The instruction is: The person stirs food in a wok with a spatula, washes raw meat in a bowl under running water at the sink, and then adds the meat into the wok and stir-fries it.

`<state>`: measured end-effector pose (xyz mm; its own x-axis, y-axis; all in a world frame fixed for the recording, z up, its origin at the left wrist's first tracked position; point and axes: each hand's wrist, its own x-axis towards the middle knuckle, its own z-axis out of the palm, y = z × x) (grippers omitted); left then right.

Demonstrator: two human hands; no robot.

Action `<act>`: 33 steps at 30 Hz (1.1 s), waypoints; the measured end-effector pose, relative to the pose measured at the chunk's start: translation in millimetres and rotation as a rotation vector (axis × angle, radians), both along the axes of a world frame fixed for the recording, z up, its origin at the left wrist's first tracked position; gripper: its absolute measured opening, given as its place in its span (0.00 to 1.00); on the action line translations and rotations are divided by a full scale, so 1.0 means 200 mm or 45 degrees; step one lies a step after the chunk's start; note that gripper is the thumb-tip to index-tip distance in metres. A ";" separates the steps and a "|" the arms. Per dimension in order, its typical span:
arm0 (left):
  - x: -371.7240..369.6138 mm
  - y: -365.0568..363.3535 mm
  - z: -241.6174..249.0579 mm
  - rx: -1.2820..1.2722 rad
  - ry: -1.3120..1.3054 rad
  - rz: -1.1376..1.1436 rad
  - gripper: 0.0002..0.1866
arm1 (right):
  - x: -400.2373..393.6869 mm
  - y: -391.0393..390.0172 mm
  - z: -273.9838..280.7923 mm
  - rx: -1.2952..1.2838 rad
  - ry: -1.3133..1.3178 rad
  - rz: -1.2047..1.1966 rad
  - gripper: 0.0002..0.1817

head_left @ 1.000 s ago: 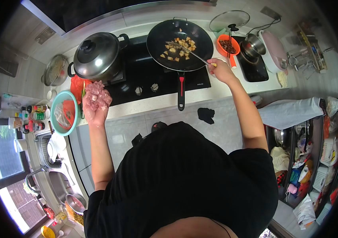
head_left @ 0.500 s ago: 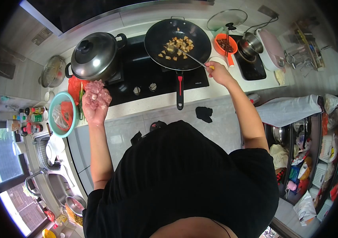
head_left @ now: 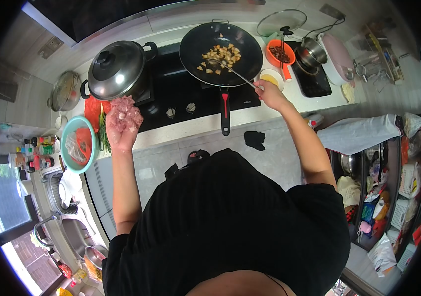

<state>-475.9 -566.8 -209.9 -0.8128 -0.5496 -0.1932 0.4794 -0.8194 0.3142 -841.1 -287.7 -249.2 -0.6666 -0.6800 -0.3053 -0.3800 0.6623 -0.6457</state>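
My left hand (head_left: 119, 132) is raised palm up with a heap of raw pink minced meat (head_left: 124, 114) on it, over the counter edge left of the black cooktop (head_left: 180, 91). My right hand (head_left: 269, 93) grips the handle of a long metal spatula (head_left: 227, 69) whose blade lies among browned food cubes (head_left: 220, 56) in a black wok (head_left: 220, 47). The wok's red-and-black handle (head_left: 225, 111) points toward me.
A lidded steel pot (head_left: 116, 69) sits on the left burner. A teal bowl (head_left: 75, 143) and a red board are left of the meat. An orange strainer (head_left: 279, 54), a glass lid (head_left: 282, 22), a small bowl (head_left: 271, 77) and a rice cooker (head_left: 336, 56) stand at right. The sink (head_left: 67, 222) is at lower left.
The meat-laden left hand has moved slightly right and up toward the cooktop. The spatula has shifted a little in the wok. A small bowl beside the right hand has come into view.
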 end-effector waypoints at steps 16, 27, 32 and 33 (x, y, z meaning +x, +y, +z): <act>-1.02 -0.20 -0.15 -0.880 -0.336 -0.659 0.09 | 0.22 0.18 0.39 0.599 0.778 0.066 0.14; -1.94 -0.02 -0.83 -2.718 -1.418 -0.646 0.10 | 0.34 0.25 0.54 0.539 0.728 -0.084 0.14; -1.98 -0.02 -0.49 -2.870 -1.446 -0.586 0.19 | 0.35 0.35 0.54 0.504 0.735 -0.096 0.14; -1.97 -0.05 -0.36 -2.957 -1.327 -0.469 0.18 | 0.35 0.38 0.52 0.470 0.711 -0.103 0.14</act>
